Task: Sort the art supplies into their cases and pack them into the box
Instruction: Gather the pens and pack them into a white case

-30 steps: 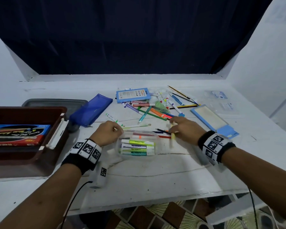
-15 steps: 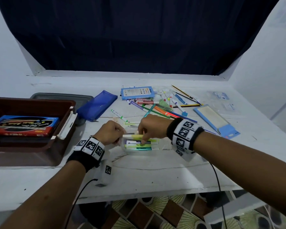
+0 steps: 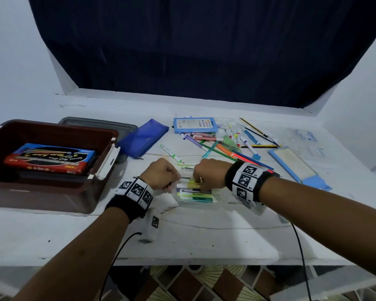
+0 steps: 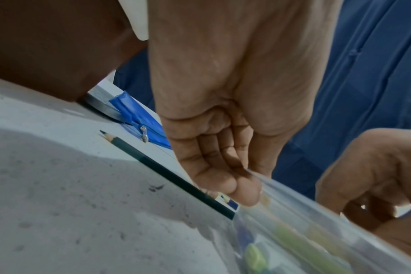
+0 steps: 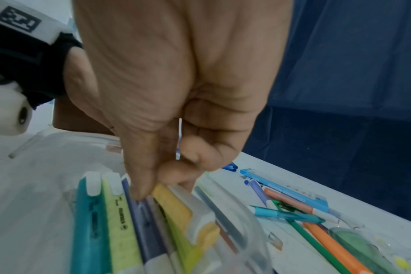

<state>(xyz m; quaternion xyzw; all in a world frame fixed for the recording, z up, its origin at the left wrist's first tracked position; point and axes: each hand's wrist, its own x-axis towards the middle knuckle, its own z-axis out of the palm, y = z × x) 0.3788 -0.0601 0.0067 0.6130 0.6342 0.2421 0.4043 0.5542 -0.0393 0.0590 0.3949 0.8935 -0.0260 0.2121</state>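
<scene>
At centre frame the left hand (image 3: pixel 161 175) pinches the clear pouch (image 3: pixel 220 197) mouth open while the right hand (image 3: pixel 208 173) grips a yellow highlighter (image 3: pixel 193 185) inside; recommend seating it flat alongside its neighbours before letting go.

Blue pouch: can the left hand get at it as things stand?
Probably yes, once freed. The left hand is pinching the clear case open; the blue pouch lies just beyond it on the table, beside the brown box, with nothing on top of it or between them.
</scene>
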